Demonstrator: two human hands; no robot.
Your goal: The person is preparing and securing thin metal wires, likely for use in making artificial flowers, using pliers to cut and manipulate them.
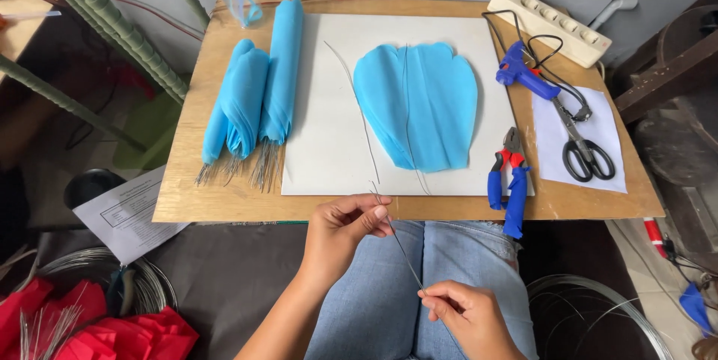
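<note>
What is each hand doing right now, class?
Left hand: pinched shut on the upper end of a thin wire.
Right hand: pinched shut on the wire's lower end.

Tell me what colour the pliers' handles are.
Blue, with red near the jaws. The pliers lie at the board's front edge, seen in the head view.

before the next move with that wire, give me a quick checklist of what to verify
1. Thin wire pinched at both ends: ok, left hand grips the upper end, right hand the lower.
2. Wire straight between the hands: ok, no kink shows.
3. Blue petal lying flat on the white sheet: ok.
4. Pliers within reach at the board's near edge: ok.
5. Glue gun hot: cannot tell; its cord runs toward the power strip.
6. Scissors closed: ok.
</note>
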